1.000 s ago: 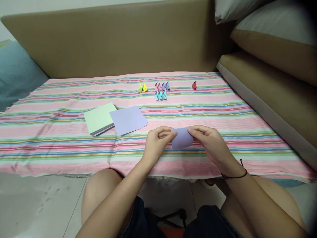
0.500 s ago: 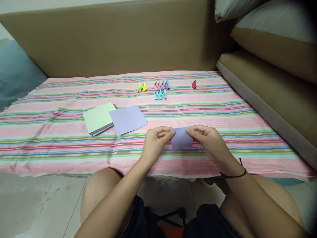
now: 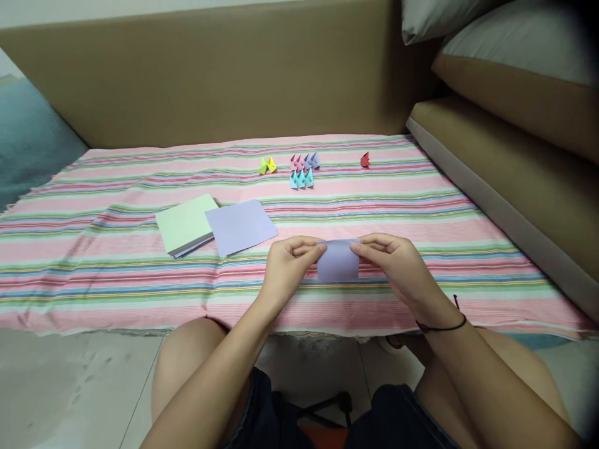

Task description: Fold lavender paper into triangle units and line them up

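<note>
A small folded lilac paper (image 3: 337, 262) is pinched at its top edge between both hands, just above the striped cloth (image 3: 421, 212). My left hand (image 3: 287, 265) grips its left corner with thumb and forefinger. My right hand (image 3: 395, 265) grips its right corner the same way. A black band circles the right wrist. To the left lie a flat lilac sheet (image 3: 241, 226) and a stack of paper with a pale green top sheet (image 3: 183, 223).
Small folded paper pieces sit at the far side of the cloth: a yellow-green pair (image 3: 267, 165), a pink, lilac and blue cluster (image 3: 303, 170), one red piece (image 3: 365, 160). A tan padded backboard (image 3: 224, 75) rises behind. Tan cushions (image 3: 510, 156) lie right. My knees are below the cloth's edge.
Both hands with the folded lilac paper have shifted slightly left and a little farther away. Nothing on the cloth has moved.
</note>
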Available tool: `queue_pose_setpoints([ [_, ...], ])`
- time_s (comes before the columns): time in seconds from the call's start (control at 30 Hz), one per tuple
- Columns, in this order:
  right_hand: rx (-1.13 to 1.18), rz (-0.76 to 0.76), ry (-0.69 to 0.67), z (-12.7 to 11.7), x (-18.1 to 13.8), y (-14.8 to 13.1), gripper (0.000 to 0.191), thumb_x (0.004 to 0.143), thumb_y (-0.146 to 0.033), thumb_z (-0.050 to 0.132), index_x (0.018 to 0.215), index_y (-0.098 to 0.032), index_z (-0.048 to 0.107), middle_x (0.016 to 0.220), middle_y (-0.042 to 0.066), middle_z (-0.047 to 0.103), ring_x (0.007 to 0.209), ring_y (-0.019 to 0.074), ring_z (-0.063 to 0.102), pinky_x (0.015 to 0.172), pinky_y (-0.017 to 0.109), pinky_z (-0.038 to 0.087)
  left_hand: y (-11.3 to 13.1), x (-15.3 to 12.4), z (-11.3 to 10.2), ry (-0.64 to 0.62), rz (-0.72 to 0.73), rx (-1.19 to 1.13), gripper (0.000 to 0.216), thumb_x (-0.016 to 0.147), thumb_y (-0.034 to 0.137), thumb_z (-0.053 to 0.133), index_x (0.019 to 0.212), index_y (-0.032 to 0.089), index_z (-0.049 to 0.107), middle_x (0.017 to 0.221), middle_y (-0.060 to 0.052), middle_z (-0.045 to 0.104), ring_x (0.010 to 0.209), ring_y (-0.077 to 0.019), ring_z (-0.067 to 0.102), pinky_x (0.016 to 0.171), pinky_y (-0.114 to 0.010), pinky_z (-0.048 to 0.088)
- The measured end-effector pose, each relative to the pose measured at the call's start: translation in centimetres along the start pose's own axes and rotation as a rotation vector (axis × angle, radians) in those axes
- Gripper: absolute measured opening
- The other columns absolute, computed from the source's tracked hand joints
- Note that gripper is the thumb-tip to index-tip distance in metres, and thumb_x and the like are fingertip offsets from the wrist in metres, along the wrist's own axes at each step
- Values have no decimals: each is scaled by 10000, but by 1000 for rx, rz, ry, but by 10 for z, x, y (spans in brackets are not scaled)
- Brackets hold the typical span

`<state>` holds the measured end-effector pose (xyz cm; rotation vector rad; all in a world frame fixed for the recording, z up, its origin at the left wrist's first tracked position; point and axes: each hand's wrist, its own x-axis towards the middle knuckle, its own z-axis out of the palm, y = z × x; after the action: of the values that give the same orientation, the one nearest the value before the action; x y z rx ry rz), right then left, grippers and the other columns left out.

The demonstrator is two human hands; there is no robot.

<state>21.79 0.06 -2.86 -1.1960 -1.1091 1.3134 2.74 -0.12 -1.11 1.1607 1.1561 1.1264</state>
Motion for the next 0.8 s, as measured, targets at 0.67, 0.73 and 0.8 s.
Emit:
queue_pose_setpoints([
  [0.67, 67, -1, 0, 1, -2, -1, 223, 645, -366, 801, 717, -194, 680, 727, 5, 668, 688, 138, 610, 687, 283, 506, -1, -1, 2, -101, -61, -127, 245, 658, 300, 782, 827, 140, 705, 728, -32, 719, 663, -140, 631, 640, -241, 473],
  [0.73, 64, 2, -4, 1, -2, 0, 229, 646, -373, 800, 725, -195, 680, 737, 10, 672, 694, 147, 614, 692, 294, 510, -1, -1, 2, -128, -75, -118, 242, 685, 316, 762, 842, 140, 706, 737, -35, 717, 667, -140, 628, 642, -242, 474],
  [0.8, 57, 6, -11, 1, -1, 1, 232, 646, -370, 801, 734, -197, 674, 714, 4, 662, 688, 147, 611, 689, 295, 508, -1, -2, 2, -133, -73, -124, 225, 717, 345, 730, 806, 139, 703, 708, -28, 703, 653, -137, 618, 645, -247, 474],
])
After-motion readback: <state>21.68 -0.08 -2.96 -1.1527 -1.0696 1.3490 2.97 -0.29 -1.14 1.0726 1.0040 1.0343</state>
